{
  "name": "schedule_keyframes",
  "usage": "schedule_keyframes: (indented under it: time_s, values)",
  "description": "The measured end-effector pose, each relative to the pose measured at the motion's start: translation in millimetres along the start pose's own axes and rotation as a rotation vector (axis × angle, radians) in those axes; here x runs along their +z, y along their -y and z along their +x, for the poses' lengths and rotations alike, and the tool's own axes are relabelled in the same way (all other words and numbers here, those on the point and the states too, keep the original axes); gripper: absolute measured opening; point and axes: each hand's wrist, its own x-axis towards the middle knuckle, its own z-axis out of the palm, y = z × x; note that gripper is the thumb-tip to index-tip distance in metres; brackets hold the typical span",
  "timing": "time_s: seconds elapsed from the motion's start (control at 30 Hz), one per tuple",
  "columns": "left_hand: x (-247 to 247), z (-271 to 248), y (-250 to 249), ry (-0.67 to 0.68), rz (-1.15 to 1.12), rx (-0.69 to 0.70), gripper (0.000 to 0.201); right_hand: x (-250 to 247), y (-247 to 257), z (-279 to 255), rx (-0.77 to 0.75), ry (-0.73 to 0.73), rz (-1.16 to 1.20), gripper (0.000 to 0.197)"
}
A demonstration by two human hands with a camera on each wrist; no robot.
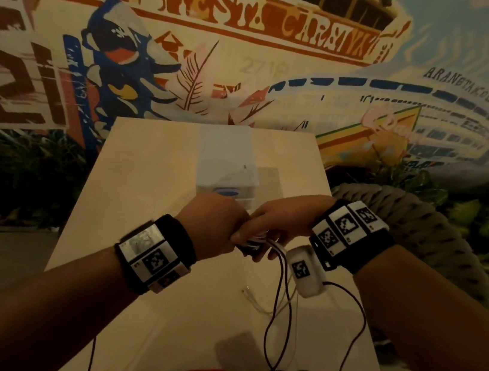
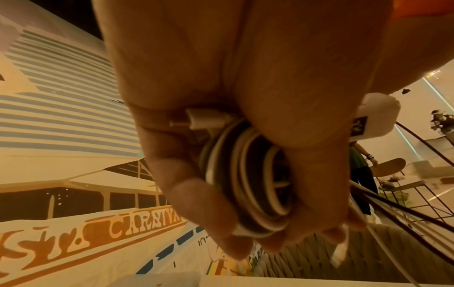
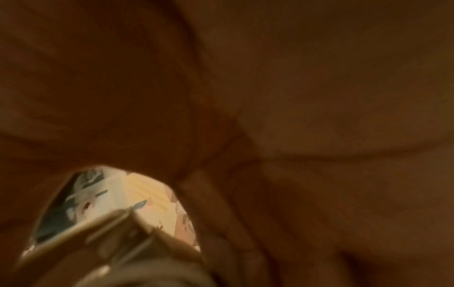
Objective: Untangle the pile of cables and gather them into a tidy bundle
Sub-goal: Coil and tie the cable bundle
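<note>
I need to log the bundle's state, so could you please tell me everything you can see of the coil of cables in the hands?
The coil of cables is a small round hank of white and dark cords wound in mixed loops, smooth like plastic. A white plug end lies across its top. The left hand grips it with fingers curled round the loops, above the table. The right hand meets it from the other side. Loose tails, dark and white, hang from it down to the table's near edge.
</note>
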Motion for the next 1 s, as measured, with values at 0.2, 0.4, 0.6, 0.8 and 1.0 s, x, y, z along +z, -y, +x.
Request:
schedule_keyframes:
  time_s: [0.2, 0.4, 0.6, 0.8, 1.0]
  values:
    - [6.3, 1.6, -1.6, 0.038, 0.025, 0.021, 0.024, 3.7, 5.5, -3.4, 0.011, -0.048, -0.084, 0.021]
    - [17.9, 11.2, 0.2, 0.062, 0.102, 0.059, 0.028, 26.4, 10.4, 17.5, 0.074, -0.259, -0.321, 0.015]
    - [39.3, 18.9, 7.8, 0.045, 0.139, 0.038, 0.031, 35.5, -3.8, 16.1, 0.020, -0.358, -0.308, 0.017]
    - [43.3, 22.7, 13.5, -0.094, -0.120, 0.045, 0.025, 31.1, -17.8, 12.6, 0.031, -0.379, -0.243, 0.011]
    - [32.8, 8.1, 38.5, -0.097, -0.712, -0.054, 0.106, 17.0, -34.5, -1.6, -0.074, -0.472, -0.073, 0.015]
